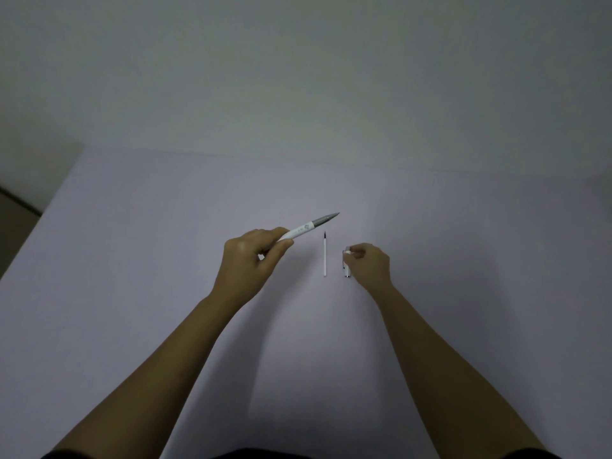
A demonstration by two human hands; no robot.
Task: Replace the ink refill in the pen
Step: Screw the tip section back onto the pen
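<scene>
Head view, entries running from the pen outward:

- Pen (306,227): white barrel with a grey tapered tip section, held off the table, tip pointing up and to your right. It looks assembled, but whether a refill sits inside cannot be told.
- Left hand (253,260): fingers and thumb curled closed around the pen's rear half, a firm wrap and not a fingertip pinch.
- Refill (325,256): thin white tube with a dark tip, lying flat on the table between your hands, tip pointing away from you, touching neither hand.
- Right hand (367,265): fingers bent closed over a small white and silver part (346,263), probably the cap, which rests on or just above the table beside the refill.
- Table (132,226): plain pale surface, otherwise bare near the work.
- Step in hand, as judged: freeing your right hand for the barrel. Set the small part down where it will not roll into the refill, then steady the pen near its grey section before twisting.
- Hard to make out: the small part is mostly covered by your fingers; dim light hides the pen's joint line; new or spent refill cannot be told.
</scene>
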